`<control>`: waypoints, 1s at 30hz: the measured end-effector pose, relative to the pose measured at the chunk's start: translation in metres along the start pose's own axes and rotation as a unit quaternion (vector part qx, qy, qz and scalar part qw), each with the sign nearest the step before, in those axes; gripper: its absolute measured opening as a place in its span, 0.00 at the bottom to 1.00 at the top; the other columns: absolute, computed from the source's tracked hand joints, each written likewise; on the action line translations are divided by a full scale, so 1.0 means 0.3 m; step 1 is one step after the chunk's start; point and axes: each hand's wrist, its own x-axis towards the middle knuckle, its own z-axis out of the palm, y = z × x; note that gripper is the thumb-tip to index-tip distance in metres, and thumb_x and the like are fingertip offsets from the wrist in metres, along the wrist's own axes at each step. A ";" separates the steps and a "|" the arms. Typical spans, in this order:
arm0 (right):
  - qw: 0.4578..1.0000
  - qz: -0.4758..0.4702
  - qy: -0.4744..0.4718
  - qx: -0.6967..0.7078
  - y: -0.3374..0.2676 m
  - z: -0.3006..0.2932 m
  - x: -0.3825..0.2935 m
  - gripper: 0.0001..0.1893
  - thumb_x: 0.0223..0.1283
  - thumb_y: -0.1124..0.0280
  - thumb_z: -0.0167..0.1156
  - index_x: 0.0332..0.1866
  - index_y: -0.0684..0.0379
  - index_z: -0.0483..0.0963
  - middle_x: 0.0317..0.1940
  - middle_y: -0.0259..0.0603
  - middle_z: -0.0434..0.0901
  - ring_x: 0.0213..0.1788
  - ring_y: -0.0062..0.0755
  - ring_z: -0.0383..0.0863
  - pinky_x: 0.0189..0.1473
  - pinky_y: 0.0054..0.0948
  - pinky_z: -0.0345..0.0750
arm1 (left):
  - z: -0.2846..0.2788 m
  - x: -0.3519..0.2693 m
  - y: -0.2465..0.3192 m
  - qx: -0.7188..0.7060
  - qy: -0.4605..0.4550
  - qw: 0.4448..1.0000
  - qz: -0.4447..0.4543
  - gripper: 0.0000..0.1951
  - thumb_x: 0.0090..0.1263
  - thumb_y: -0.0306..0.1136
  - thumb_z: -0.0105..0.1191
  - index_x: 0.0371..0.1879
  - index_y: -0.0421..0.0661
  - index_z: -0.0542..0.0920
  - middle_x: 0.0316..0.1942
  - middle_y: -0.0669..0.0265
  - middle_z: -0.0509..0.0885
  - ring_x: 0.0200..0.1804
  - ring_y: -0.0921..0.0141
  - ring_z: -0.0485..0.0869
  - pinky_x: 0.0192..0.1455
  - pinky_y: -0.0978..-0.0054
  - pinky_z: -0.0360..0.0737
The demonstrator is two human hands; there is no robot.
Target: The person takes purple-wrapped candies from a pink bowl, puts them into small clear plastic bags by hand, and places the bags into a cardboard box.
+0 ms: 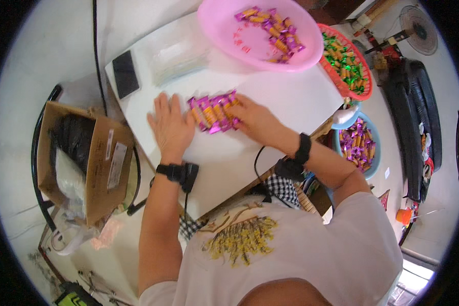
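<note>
Several candies in purple and gold wrappers (211,113) lie side by side in a row on the white tabletop (283,95). My right hand (254,118) rests against the right end of the row, its fingers bent over the last pieces. Whether it grips one cannot be told. My left hand (171,124) lies flat on the table with the fingers spread, its thumb beside the left end of the row. A pink plastic basin (248,42) at the far side holds more of these purple-wrapped candies (281,36).
Clear plastic bags (179,57) and a dark smartphone (125,74) lie at the table's far left. Right of the table are a red basket (361,63) of green-wrapped candies and a blue basin (376,160) of purple ones. A cardboard box (107,172) stands at left.
</note>
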 end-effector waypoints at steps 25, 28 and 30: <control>0.981 0.097 -0.073 -0.152 0.556 -0.544 0.239 0.10 0.63 0.69 0.59 0.43 0.61 0.82 0.37 0.52 0.83 0.45 0.51 0.82 0.50 0.44 0.77 | 0.019 -0.010 -0.010 0.021 0.006 1.000 0.002 0.27 0.72 0.37 0.47 0.71 0.45 0.69 0.77 0.49 0.60 0.80 0.52 0.55 0.76 0.38 0.49; 0.964 0.115 -0.141 -0.195 0.598 -0.506 0.257 0.11 0.63 0.68 0.59 0.46 0.59 0.83 0.40 0.51 0.84 0.48 0.50 0.82 0.53 0.43 0.76 | 0.011 -0.012 -0.005 0.019 0.006 1.000 -0.001 0.28 0.71 0.38 0.47 0.71 0.45 0.69 0.77 0.49 0.60 0.80 0.52 0.55 0.76 0.38 0.49; 0.957 0.130 -0.181 -0.184 0.645 -0.491 0.283 0.12 0.62 0.67 0.59 0.46 0.58 0.83 0.40 0.51 0.84 0.48 0.50 0.82 0.53 0.43 0.77 | 0.001 -0.010 0.005 0.020 0.001 1.000 -0.004 0.27 0.72 0.37 0.48 0.71 0.46 0.68 0.77 0.50 0.60 0.80 0.53 0.55 0.76 0.39 0.50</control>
